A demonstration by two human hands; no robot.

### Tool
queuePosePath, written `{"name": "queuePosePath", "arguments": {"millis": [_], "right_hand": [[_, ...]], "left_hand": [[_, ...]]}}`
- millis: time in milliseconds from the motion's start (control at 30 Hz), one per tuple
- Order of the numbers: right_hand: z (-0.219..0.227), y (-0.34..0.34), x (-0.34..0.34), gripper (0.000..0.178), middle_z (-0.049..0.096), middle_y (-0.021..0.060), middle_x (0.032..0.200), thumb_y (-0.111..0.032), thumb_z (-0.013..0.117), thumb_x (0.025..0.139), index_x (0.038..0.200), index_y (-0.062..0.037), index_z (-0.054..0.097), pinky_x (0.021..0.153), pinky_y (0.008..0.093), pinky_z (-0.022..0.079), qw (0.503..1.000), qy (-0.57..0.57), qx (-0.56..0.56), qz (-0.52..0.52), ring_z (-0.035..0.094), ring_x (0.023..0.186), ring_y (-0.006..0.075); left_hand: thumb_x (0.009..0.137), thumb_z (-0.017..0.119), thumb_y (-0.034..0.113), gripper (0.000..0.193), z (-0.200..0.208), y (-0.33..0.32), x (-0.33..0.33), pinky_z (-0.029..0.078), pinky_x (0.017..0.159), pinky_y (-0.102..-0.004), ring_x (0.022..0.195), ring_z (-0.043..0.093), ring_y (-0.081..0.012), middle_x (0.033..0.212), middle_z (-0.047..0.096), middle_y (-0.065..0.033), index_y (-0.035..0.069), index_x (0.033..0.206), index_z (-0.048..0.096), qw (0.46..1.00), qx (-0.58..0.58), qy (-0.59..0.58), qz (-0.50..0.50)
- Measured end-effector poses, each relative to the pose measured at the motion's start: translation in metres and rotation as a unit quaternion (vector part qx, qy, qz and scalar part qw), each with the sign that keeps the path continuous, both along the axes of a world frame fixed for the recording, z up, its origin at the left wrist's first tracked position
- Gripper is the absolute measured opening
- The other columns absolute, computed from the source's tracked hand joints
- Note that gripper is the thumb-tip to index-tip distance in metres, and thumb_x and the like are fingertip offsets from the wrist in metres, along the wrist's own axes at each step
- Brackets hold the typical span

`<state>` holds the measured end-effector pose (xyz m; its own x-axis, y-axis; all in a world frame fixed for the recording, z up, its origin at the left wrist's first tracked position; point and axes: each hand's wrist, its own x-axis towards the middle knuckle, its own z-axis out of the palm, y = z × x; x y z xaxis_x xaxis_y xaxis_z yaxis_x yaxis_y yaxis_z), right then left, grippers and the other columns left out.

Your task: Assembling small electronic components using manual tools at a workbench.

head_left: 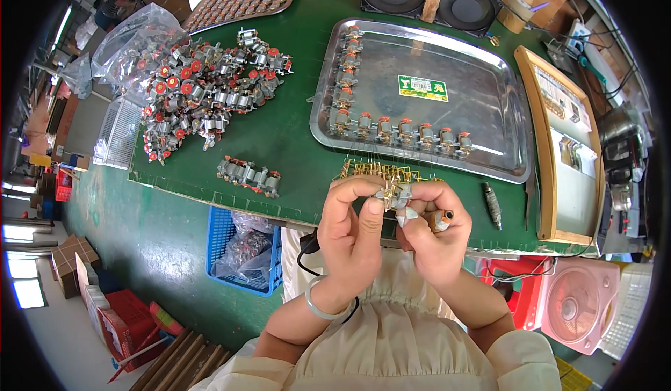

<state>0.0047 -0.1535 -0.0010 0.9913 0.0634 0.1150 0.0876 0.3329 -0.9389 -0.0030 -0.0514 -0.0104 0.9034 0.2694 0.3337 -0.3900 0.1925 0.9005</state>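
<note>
In front of my chest, my left hand [353,230] pinches a small grey electric motor [397,195] with brass-coloured metal on its side. My right hand [437,237] has its fingers closed at the motor's other side. White wrapping [406,215] shows at that hand's thumb tip. A small wrapped piece with a dark, coppery end [444,218] sticks out from its curled fingers; its kind is unclear. Just beyond both hands, several brass-coloured metal pieces [370,169] lie in a row along the table's near edge. Some of them are hidden behind my fingers.
Past the brass pieces, a metal tray [482,104] holds motors along its left and near sides. A motor heap [210,90] and a small motor group [248,176] lie left. A wrapped tool [492,206] and wooden-framed box [542,146] are right. Below hangs a blue basket [241,283].
</note>
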Motion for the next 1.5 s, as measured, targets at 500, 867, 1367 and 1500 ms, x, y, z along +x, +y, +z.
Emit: {"name": "queuePosePath", "arguments": {"millis": [500, 867, 1367, 1500], "right_hand": [[0.004, -0.016, 0.002, 0.025, 0.044, -0.0025, 0.062, 0.003, 0.063, 0.076, 0.098, 0.0014, 0.050, 0.049, 0.0179, 0.032, 0.984, -0.071, -0.163, 0.024, 0.037, 0.055, 0.0018], [0.028, -0.061, 0.008, 0.038, 0.048, 0.0078, 0.072, -0.004, 0.069, 0.068, 0.102, -0.0035, 0.053, 0.049, 0.0278, 0.039, 0.862, -0.204, -0.464, -0.020, 0.046, 0.057, 0.0161], [0.025, -0.109, 0.007, 0.032, 0.052, 0.0102, 0.078, -0.007, 0.072, 0.065, 0.092, -0.0019, 0.054, 0.052, 0.0315, 0.042, 0.769, -0.062, -0.621, -0.142, 0.051, 0.058, 0.0213], [0.030, -0.093, 0.009, 0.028, 0.052, 0.0094, 0.076, -0.005, 0.072, 0.064, 0.087, -0.0021, 0.056, 0.048, 0.0288, 0.044, 0.800, -0.148, -0.576, -0.075, 0.054, 0.056, 0.0185]], "left_hand": [[0.089, 0.049, 0.007, 0.014, 0.006, 0.002, -0.001, 0.040, 0.078, -0.0242, 0.086, 0.050, -0.0107, 0.096, 0.053, -0.0076, -0.001, 0.099, 0.048, 0.998, -0.039, 0.036, -0.014], [0.090, 0.047, 0.010, 0.016, 0.007, 0.008, 0.001, 0.046, 0.074, -0.0274, 0.080, 0.055, -0.0124, 0.091, 0.057, -0.0071, -0.001, 0.103, 0.047, 0.982, -0.132, 0.107, -0.086], [0.091, 0.046, 0.013, 0.019, 0.005, 0.011, 0.008, 0.050, 0.072, -0.0293, 0.081, 0.060, -0.0181, 0.089, 0.059, -0.0093, 0.000, 0.104, 0.047, 0.961, -0.189, 0.158, -0.122], [0.091, 0.046, 0.012, 0.018, 0.007, 0.015, 0.007, 0.051, 0.075, -0.0306, 0.087, 0.061, -0.0217, 0.091, 0.059, -0.0104, 0.001, 0.105, 0.047, 0.962, -0.174, 0.159, -0.141]]}}
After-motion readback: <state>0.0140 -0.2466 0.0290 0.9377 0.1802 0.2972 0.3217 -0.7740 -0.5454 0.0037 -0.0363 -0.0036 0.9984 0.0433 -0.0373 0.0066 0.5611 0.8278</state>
